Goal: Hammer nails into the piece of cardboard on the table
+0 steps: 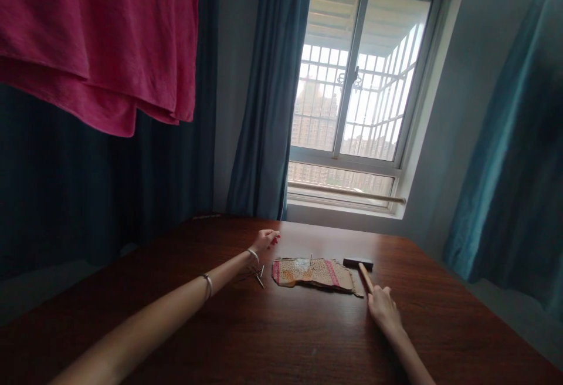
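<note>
My right hand is wrapped round the wooden handle of a hammer, whose dark head rests on or just above the table. To the hammer's left lies a flat, ragged-edged piece of cardboard with pink bands and dark dots. A nail stands upright in it, near a shiny clear patch. Beyond the cardboard's left end, my left hand hovers with its fingers curled closed; whatever they hold, if anything, is hidden. Several loose nails lie on the table by my left wrist.
The brown wooden table stretches to the wall below a barred window. A pink cloth hangs at the upper left, above the table. Blue curtains hang on both sides of the window.
</note>
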Available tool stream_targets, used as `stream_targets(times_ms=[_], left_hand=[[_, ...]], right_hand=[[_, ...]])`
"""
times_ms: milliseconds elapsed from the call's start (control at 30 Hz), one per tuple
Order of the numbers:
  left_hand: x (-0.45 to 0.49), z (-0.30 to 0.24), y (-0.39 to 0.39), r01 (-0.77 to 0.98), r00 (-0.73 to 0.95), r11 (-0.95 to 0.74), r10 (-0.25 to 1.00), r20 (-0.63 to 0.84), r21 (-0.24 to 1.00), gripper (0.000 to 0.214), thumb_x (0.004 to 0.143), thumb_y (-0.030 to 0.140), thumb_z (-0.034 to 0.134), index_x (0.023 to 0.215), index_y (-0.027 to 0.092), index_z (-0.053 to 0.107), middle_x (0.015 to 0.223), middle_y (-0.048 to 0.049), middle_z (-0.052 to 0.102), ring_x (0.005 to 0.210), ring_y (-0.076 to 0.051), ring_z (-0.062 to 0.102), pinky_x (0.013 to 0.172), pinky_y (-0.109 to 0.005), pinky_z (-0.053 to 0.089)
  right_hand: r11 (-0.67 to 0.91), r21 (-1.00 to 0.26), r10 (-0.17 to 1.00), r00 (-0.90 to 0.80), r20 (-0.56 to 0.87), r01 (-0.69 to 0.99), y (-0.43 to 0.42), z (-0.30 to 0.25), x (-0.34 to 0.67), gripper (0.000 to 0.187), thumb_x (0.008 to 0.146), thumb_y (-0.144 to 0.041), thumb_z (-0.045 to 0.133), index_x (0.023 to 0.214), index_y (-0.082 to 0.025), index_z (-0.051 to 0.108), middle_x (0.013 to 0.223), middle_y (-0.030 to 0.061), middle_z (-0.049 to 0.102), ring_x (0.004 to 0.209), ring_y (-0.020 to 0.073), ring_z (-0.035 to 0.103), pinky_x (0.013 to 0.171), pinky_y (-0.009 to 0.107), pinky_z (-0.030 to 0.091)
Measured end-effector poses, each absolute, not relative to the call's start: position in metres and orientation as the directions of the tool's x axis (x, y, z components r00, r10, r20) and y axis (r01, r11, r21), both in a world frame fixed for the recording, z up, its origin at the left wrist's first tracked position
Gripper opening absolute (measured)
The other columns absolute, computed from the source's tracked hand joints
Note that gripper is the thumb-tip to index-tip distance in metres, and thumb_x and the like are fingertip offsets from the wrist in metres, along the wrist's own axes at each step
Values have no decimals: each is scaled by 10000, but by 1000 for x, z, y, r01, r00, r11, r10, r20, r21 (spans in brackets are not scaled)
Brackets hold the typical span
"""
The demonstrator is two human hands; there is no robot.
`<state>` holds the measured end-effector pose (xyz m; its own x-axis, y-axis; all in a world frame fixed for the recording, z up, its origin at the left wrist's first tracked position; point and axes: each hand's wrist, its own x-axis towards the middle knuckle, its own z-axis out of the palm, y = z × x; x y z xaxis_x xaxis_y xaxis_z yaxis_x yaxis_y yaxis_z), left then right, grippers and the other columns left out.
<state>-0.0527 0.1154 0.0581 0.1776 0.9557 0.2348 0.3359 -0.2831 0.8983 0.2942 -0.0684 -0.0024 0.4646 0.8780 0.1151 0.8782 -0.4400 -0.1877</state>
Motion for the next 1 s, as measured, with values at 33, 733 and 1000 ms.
stream_targets(times_ms=[33,733,1000], left_hand=[[-64,58,118,362,175,-248,965,196,899,420,667,468,452,740,83,604,625,-60,582,561,-147,513,456,-230,349],[-158,37,92,840,380,-309,921,-79,446,129,458,202,577,558,154,642,555,-2,604,576,-154,541,499,-209,361],[-156,27,103,889,281,-268,960,19,373,207,485,149,538,687,158,586,687,-13,607,642,-150,546,570,-202,380]], right_hand=[[-444,-173,874,468,132,879,-69,-1,292,323,855,-271,315,948,-113,580,949,172,527,791,251,610,629,322,439],[-473,57,826,420,376,879,-80,3,274,294,811,-280,390,888,-93,603,901,175,533,860,313,540,670,383,407],[-394,27,840,348,415,919,-85,18,267,291,797,-258,406,992,-146,589,925,158,528,855,277,526,695,355,388]])
